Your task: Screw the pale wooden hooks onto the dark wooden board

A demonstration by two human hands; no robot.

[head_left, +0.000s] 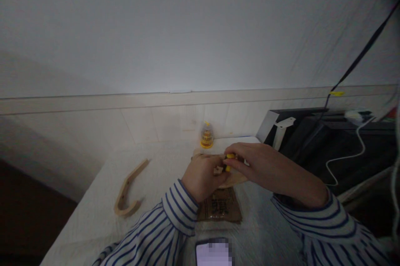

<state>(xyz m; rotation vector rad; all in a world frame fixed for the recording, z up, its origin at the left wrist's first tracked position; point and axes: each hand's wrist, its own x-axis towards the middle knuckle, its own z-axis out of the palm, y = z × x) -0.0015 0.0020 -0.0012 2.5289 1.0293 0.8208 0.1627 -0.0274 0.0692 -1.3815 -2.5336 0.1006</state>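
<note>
A small yellow tool [230, 161], nearly upright, is pinched by the right hand [259, 161], with its lower end at a pale wooden piece [218, 170] gripped in the left hand [200, 176].

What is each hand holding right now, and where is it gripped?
The right hand pinches a small yellow tool near its top; left hand grips a small wooden piece, exact hold hidden.

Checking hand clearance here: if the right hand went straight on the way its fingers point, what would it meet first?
Probably the left hand and the wooden piece it holds: the right hand, pinching a yellow item, points toward the person's left, straight at them. They look almost touching; depth is unclear.
</note>
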